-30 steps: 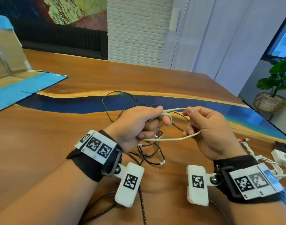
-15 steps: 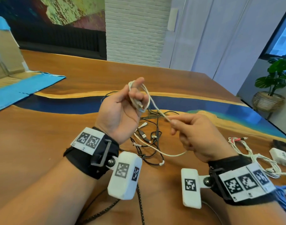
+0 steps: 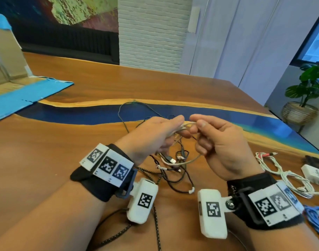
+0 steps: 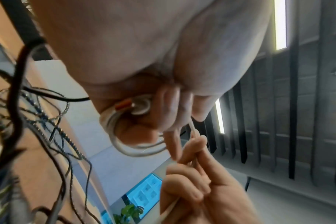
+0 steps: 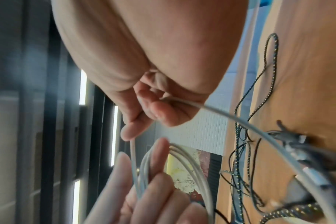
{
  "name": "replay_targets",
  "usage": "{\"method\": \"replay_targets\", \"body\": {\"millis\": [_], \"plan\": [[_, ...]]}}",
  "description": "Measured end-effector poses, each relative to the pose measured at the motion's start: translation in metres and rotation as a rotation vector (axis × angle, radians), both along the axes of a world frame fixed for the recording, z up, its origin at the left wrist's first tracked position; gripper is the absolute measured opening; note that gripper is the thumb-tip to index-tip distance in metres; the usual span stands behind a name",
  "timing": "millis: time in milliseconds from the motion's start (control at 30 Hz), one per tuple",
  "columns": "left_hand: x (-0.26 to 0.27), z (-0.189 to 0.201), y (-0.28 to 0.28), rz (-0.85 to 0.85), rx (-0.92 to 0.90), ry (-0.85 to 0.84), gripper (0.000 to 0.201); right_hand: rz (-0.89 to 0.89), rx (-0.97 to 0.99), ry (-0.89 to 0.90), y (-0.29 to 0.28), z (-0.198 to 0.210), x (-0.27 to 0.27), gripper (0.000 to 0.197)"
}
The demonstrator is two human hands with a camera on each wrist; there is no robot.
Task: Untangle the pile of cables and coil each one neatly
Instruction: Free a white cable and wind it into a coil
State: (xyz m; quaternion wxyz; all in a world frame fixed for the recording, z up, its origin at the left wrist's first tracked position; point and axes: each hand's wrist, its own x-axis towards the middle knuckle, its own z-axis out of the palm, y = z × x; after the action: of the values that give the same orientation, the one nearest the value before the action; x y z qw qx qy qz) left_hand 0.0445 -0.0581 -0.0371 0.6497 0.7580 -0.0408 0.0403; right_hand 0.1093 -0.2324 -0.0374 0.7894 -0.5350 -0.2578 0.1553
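Item, nearest: my left hand (image 3: 155,134) curls round the small loops of the white cable (image 3: 186,126) above the surface (image 3: 46,160), while my right hand (image 3: 215,140), just beside it, pinches the free run, which droops below and between both hands. Beyond and under them, on the surface, lies the dark cable tangle (image 3: 175,171) — uncoiled; a finished white bundle (image 3: 285,176) sits well right. No legible brand or lettering — only coded squares on my wristbands.

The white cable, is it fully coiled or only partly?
Partly: loops sit in the left hand, while the white cable trails loose to the table.
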Motion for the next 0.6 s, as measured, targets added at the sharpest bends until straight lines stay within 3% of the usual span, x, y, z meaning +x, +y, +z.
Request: {"method": "replay_targets", "body": {"millis": [67, 167, 333, 500, 600], "plan": [[-0.002, 0.002, 0.003, -0.020, -0.086, 0.000, 0.050, -0.062, 0.090, 0.052, -0.005, 0.003, 0.006, 0.021], [-0.004, 0.006, 0.006, -0.038, -0.352, 0.002, 0.048, -0.132, 0.113, 0.069, -0.009, 0.002, 0.013, 0.023], [-0.003, 0.008, 0.004, -0.085, -0.705, 0.037, 0.048, -0.164, -0.211, -0.081, -0.001, -0.013, 0.014, 0.019], [-0.001, 0.004, -0.007, -0.153, -0.783, 0.055, 0.046, -0.142, -0.405, -0.309, 0.009, -0.018, 0.005, 0.010], [0.000, 0.001, -0.012, -0.130, -0.770, 0.046, 0.046, -0.103, -0.343, -0.250, 0.016, -0.020, -0.002, 0.013]]}}
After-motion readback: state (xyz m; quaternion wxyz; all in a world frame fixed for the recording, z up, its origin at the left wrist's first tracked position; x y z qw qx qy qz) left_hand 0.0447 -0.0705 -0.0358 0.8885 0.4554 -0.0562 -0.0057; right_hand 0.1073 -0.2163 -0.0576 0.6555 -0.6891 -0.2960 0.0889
